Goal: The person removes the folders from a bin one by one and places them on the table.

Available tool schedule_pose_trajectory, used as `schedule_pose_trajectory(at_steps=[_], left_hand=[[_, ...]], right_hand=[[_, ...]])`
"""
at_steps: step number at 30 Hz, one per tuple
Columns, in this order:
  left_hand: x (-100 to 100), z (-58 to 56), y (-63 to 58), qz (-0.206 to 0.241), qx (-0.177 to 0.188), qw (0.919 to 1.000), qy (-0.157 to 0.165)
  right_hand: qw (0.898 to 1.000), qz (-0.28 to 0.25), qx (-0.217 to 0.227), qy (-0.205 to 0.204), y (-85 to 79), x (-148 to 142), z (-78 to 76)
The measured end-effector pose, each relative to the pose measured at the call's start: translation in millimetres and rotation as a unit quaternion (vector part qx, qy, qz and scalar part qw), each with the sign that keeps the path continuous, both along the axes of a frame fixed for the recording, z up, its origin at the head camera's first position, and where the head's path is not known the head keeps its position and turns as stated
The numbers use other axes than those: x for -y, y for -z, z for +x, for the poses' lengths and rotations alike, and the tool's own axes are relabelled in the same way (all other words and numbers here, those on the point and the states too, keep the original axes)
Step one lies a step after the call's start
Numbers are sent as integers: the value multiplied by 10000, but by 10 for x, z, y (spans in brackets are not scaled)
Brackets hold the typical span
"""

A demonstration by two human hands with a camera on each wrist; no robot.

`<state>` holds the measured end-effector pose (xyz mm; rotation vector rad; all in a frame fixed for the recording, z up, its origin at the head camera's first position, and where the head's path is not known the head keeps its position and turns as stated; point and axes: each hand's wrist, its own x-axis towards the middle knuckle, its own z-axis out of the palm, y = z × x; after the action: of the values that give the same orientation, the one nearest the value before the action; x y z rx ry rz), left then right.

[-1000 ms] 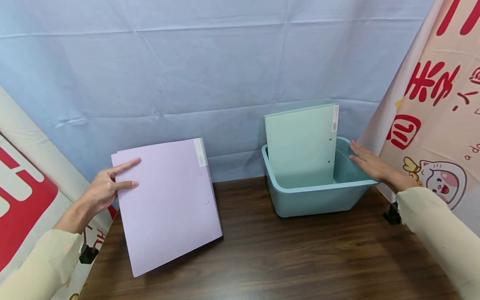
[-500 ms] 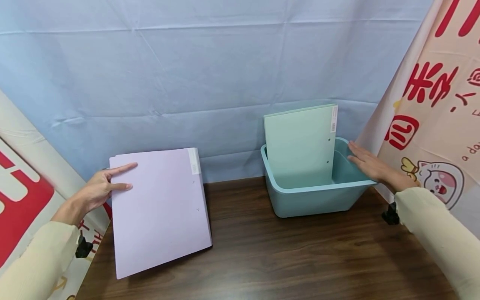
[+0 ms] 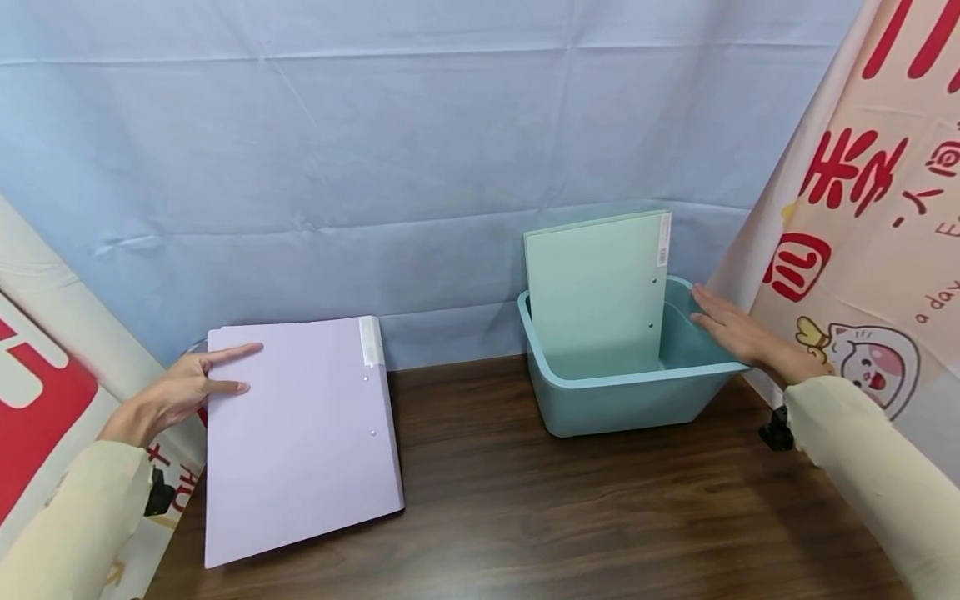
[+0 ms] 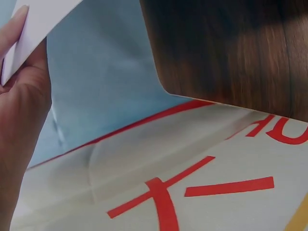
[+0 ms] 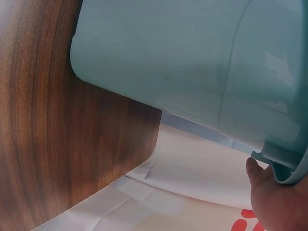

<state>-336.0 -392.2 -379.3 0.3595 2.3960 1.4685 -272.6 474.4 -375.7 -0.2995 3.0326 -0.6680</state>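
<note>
At the left, my left hand (image 3: 178,388) holds a lilac file folder (image 3: 303,450) by its left edge. Thumb and index finger lie on its front, the other fingers behind, mostly hidden. The folder leans upright over the table, with a white label and two rivets along its right side. In the left wrist view the hand (image 4: 24,96) pinches the folder's edge (image 4: 41,24). My right hand (image 3: 738,335) grips the right rim of a teal plastic basin (image 3: 630,404); a fingertip shows under the lip in the right wrist view. A mint-green file folder (image 3: 592,292) stands in the basin.
The dark wooden table (image 3: 487,500) runs under the basin and ends near both sleeves. Behind it hangs a pale blue cloth (image 3: 427,150). Printed cloths with red lettering hang at the left (image 3: 45,417) and right (image 3: 885,233).
My left hand has lowered the lilac folder and moved it left, turning it a little more upright. My right hand stays on the basin rim, and the mint-green folder keeps its place.
</note>
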Motion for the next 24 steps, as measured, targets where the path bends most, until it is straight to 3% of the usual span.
schedule_pose_trajectory(at_steps=[6, 24], left_hand=[[123, -33, 76, -650, -82, 9977, 179], [287, -153, 328, -958, 216, 9950, 187]], right_hand=[[10000, -6, -45, -26, 7, -5, -15], [10000, 25, -45, 32, 17, -9, -11]])
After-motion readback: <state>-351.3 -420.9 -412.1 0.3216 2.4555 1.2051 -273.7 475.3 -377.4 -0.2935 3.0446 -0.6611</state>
